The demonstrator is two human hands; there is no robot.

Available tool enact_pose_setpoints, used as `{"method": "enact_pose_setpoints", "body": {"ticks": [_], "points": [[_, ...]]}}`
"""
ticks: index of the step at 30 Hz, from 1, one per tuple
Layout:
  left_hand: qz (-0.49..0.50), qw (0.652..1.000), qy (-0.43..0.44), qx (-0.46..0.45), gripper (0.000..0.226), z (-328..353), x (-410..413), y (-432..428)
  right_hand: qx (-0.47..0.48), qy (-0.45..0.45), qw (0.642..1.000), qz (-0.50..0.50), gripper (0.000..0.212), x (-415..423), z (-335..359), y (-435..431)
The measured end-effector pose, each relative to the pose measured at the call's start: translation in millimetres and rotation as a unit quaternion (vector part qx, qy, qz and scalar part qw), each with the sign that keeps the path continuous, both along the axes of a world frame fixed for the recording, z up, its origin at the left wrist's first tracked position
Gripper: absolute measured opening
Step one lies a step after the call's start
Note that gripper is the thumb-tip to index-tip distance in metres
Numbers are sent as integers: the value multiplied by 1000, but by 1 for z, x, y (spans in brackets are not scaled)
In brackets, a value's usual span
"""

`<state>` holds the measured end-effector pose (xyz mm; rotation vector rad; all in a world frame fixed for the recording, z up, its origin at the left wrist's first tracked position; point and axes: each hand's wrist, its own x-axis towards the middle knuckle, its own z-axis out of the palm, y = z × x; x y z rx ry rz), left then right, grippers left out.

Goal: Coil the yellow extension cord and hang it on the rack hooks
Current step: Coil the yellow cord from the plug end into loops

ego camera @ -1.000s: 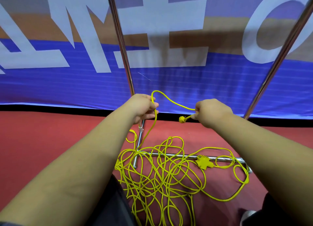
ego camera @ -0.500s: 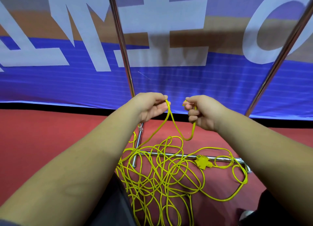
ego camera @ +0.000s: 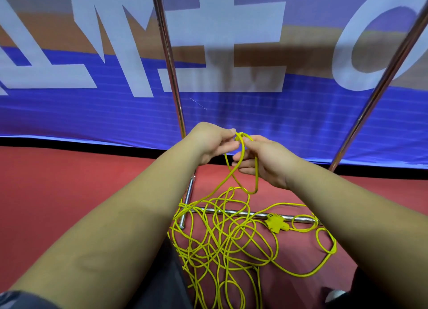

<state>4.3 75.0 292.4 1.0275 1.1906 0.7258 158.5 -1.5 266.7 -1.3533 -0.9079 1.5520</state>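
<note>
now, left hand (ego camera: 213,142): thumb and fingertips pinching the plug end (ego camera: 237,137) of the yellow extension cord (ego camera: 256,174); raised in front of the rack
right hand (ego camera: 266,160): thumb and forefinger pinching the cord just beside the left; other fingers loosely spread underneath, touching one strand
cord location: one short loop hanging between both hands; everything else in a loose tangle on the red floor (ego camera: 69,193), draped over the base bar (ego camera: 243,213)
socket block (ego camera: 276,223): lying on the base bar, right of the tangle
handling: thin, light, limp; probably a bit springy; snags likely where strands cross; not fragile; best held near the plug end, feeding slack through a loose pinch; no yanking at the pile
progress: judged as first coil turn only; nearly all length left
counts: 1 cord; 1 plug end; 1 socket block; 1 hanging loop; 2 hands; 2 rack uprights (ego camera: 171,65); 2 bars at floor level; hooks not in view
behind: blue banner (ego camera: 231,112), white letters
</note>
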Motion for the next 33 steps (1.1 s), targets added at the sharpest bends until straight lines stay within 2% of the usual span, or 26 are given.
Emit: {"method": "enact_pose_setpoints", "body": {"ticks": [2, 3, 5, 8, 12, 15, 20, 22, 24, 27, 29, 33], "points": [[-39, 981, 158, 108, 19, 2, -4, 1, 13, 4, 1000, -22, 26, 0, -1, 0], [-56, 967, 206, 137, 21, 0, -7, 3, 23, 6, 999, -35, 26, 0, -1, 1], [-108, 942, 282, 149, 23, -7, -13, 6, 36, 21, 997, -57, 24, 3, 1, 1], [-282, 865, 398, 121, 18, -24, -23, 6, 35, 17, 996, -84, 25, 11, 12, 1], [-490, 775, 398, 21, 45, -43, -24, -9, 23, 111, 984, -139, 23, 23, 26, 4], [-581, 730, 361, -8, 54, -58, -12, -24, 12, 163, 972, -168, 20, 35, 29, 9], [-605, 729, 319, 14, 55, -78, 5, -44, 25, 162, 967, -197, 20, 46, 32, 12], [-583, 726, 360, 53, 46, -82, 11, -48, 29, 159, 968, -191, 18, 49, 34, 11], [-512, 733, 429, 125, 35, -83, 16, -48, 28, 168, 970, -175, 18, 53, 38, 8], [-417, 732, 496, 209, 45, -84, 13, -43, 25, 190, 971, -142, 17, 55, 45, 2], [-444, 740, 472, 182, 52, -90, 6, -39, 24, 210, 970, -123, 19, 57, 49, -2], [-587, 681, 433, 67, 60, -115, -12, -37, 37, 262, 961, -84, 23, 61, 59, -9]]}}
